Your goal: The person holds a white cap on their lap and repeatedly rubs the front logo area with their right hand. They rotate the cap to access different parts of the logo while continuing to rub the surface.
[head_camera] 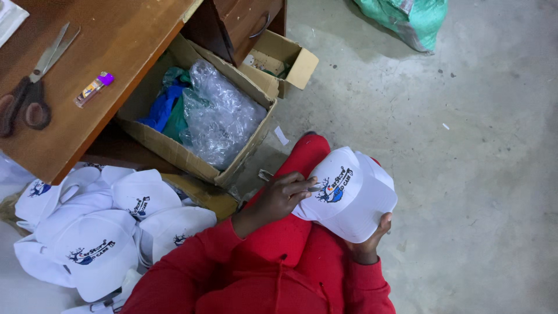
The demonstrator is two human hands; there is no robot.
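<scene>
Head view is showing the left hand [279, 197] pinching a small metal tool against the white cap [349, 195] over the lap, the right hand [372, 238] cupping its underside, risking a slip snagging the printed fabric.

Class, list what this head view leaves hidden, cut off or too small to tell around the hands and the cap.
- Right hand: mostly behind the white cap.
- Small tool in the left hand: too small to identify.
- Cardboard box contents: blurred by clear plastic.
- Cap pile: cut off by the left edge.
</scene>
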